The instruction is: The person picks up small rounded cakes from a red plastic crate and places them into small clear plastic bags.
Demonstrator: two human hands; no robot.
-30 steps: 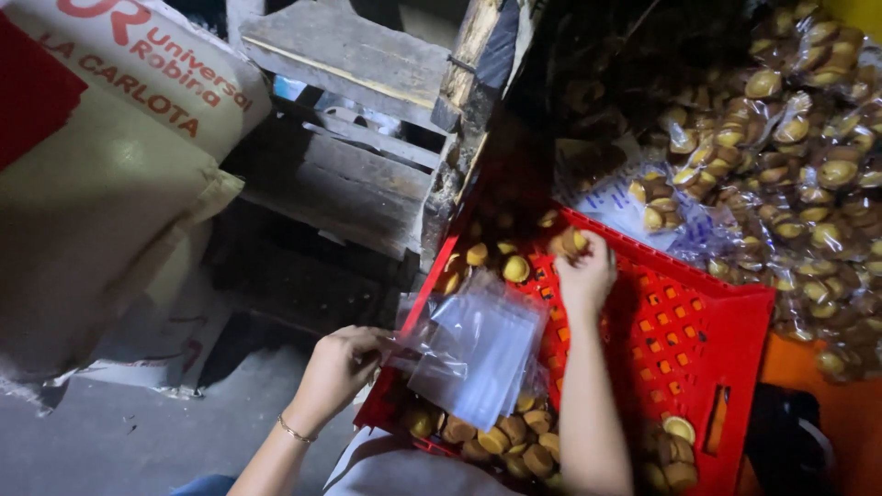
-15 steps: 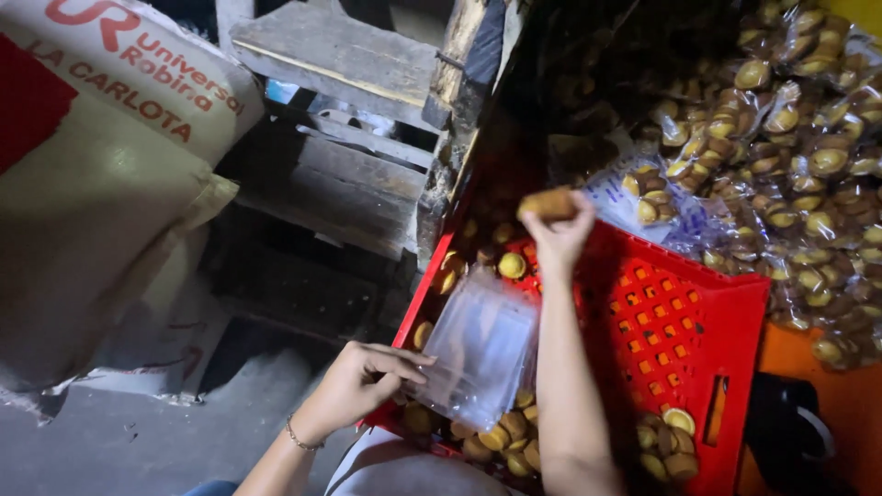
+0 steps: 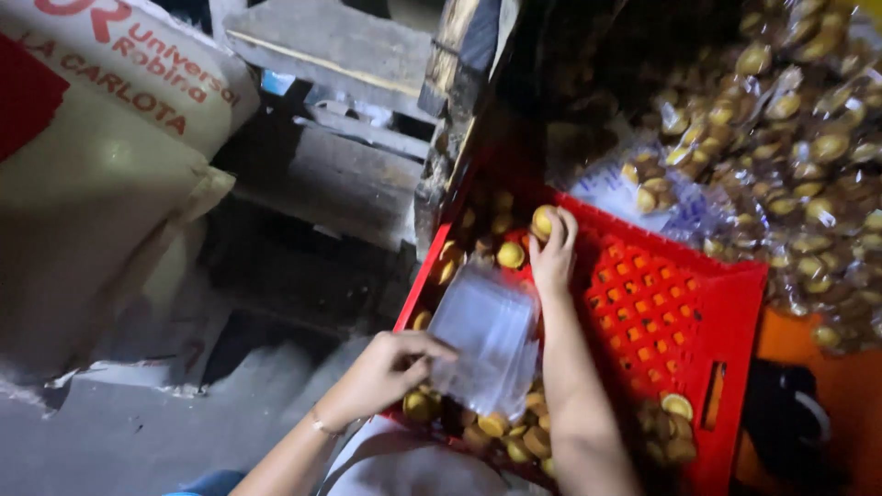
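**Hands at a red crate of small round pastries**

The left hand (image 3: 390, 367), reaching in from the lower middle of the frame, has its fingers pinched on the edge of a stack of clear plastic bags (image 3: 487, 335); the stack hangs over the near side of the red plastic crate (image 3: 698, 340), which fills the centre and lower right. The right hand (image 3: 554, 253) stretches up the middle of the frame into the crate, its fingers closed around one small round golden pastry (image 3: 543, 220), held just above the crate's far corner.

More loose pastries (image 3: 510, 254) lie on the crate floor near that hand, and others sit along the crate's lower edge, under and beside the bags. The right half of the crate floor shows its bare grid.

In the upper right, beyond the crate, lies a heap of filled clear packets of the same pastries (image 3: 790, 138), touching the crate's far rim. A large pale sack with red lettering (image 3: 101, 165) takes up the upper left. Between sack and crate stand dark weathered wooden boards (image 3: 340, 174). A thin bracelet (image 3: 322, 427) circles the left wrist.
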